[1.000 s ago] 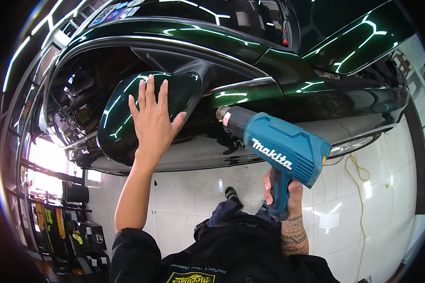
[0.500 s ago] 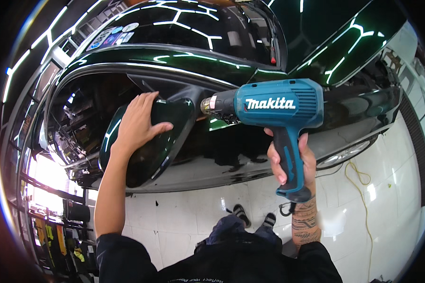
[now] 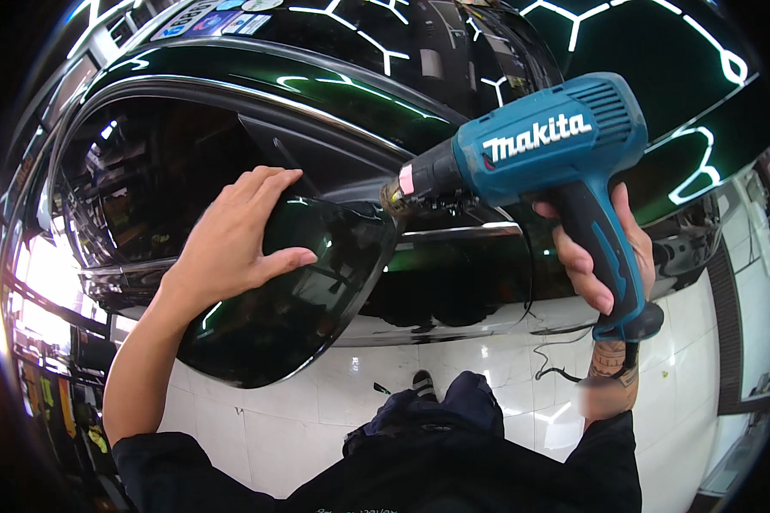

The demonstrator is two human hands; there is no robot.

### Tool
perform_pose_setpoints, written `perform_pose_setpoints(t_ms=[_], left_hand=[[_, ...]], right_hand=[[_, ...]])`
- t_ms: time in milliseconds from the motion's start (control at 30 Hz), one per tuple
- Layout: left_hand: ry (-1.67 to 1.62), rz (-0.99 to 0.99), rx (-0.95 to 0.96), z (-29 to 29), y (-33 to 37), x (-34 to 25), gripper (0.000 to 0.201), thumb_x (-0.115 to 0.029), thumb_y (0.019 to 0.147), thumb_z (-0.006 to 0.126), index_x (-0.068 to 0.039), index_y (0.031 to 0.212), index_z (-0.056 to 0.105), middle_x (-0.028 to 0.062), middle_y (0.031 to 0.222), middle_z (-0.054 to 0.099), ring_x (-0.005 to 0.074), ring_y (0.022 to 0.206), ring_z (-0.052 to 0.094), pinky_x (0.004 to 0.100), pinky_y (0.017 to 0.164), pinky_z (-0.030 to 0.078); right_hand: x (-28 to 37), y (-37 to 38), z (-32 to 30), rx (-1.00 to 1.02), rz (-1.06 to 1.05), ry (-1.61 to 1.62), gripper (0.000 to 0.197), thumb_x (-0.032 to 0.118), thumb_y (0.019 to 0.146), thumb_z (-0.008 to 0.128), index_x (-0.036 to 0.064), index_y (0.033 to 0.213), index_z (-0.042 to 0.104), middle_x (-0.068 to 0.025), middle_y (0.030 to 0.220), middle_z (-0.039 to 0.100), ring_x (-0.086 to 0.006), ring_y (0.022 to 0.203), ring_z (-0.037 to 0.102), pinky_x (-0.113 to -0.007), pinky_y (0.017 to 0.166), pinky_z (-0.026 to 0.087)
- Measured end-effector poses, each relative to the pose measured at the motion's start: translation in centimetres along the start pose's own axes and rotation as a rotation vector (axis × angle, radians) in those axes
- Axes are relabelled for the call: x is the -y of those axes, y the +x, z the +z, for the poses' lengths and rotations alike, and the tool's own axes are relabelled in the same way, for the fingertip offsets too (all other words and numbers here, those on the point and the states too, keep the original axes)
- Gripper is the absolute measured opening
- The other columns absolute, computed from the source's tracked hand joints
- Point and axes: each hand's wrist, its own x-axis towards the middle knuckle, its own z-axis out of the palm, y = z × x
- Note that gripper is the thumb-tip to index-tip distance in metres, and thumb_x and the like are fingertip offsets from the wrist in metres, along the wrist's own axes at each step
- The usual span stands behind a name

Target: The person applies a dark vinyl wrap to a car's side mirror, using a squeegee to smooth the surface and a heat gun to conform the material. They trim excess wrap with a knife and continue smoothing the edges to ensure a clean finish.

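Observation:
My left hand (image 3: pixel 231 244) rests on the dark green side mirror (image 3: pixel 269 333) of a car, its fingers stretched over the top and the thumb spread apart across the housing. In my right hand (image 3: pixel 577 265) is a teal and black heat gun (image 3: pixel 547 162), gripped by its handle. The gun tilts so that its metal nozzle (image 3: pixel 393 197) points down and left at the mirror's upper right edge. Whether the nozzle touches the mirror cannot be told. The glossy housing shows reflections of lights.
Behind the mirror are the car's side window (image 3: pixel 162 171) and black corner trim (image 3: pixel 316 162). A dark green panel (image 3: pixel 453 265) lies below. Stickers (image 3: pixel 214 24) are on the windscreen. A black cord (image 3: pixel 560 372) hangs from the gun over the white tiled floor (image 3: pixel 479 385).
The view has come closer to the mirror. The heat gun has tilted, its back end higher, and its nozzle now lies nearer the mirror's edge. My left hand stays on the mirror.

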Motion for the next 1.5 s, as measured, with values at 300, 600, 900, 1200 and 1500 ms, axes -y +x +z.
perform_pose_setpoints(t_ms=[300,600,900,1200,1500], left_hand=[[0.074,-0.031,-0.067,1.0,2.4,-1.8,0.062,-0.038,0.077,0.076,0.005,0.118,0.056,0.0179,0.108,0.058,0.0323,0.099,0.058,0.04,0.09,0.045],[0.268,-0.184,0.064,3.2,4.8,-5.5,0.059,-0.052,0.073,0.074,-0.001,0.102,0.066,0.0097,0.093,0.06,0.0243,0.091,0.057,0.037,0.089,0.042],[0.395,-0.239,0.105,4.5,5.9,-7.6,0.052,-0.05,0.082,0.064,-0.004,0.106,0.064,0.0052,0.104,0.059,0.0234,0.102,0.055,0.0439,0.097,0.037],[0.328,-0.219,0.053,4.0,5.5,-6.9,0.056,-0.051,0.081,0.066,-0.004,0.111,0.062,0.0062,0.113,0.059,0.0245,0.111,0.053,0.045,0.098,0.036],[0.352,-0.221,0.188,3.9,6.3,-6.8,0.067,-0.062,0.075,0.065,-0.002,0.105,0.061,0.0084,0.105,0.058,0.0263,0.105,0.054,0.043,0.092,0.038]], right_hand=[[2.0,2.9,-1.0,-0.059,-0.015,-0.058,0.073,0.043,0.103,0.037,-0.0259,0.128,0.029,-0.0284,0.074,0.055,-0.0257,0.043,0.062,-0.028,0.037,0.053],[4.9,4.6,-4.4,0.034,0.122,-0.14,0.072,0.043,0.099,0.049,-0.0224,0.124,0.036,-0.0294,0.075,0.058,-0.0247,0.043,0.061,-0.029,0.039,0.053],[13.3,3.6,-9.7,0.639,0.259,-0.01,0.075,0.04,0.092,0.062,0.0145,0.151,0.022,-0.0331,0.114,0.052,-0.0481,0.079,0.064,-0.05,0.065,0.057],[15.7,2.4,-10.2,0.702,0.147,-0.197,0.076,0.027,0.097,0.052,0.0087,0.152,0.003,-0.0298,0.1,0.061,-0.0497,0.075,0.068,-0.052,0.064,0.061],[16.7,1.7,-10.7,0.712,0.096,-0.279,0.074,0.025,0.097,0.051,0.0073,0.153,0.006,-0.0286,0.099,0.062,-0.0465,0.073,0.069,-0.049,0.061,0.061]])
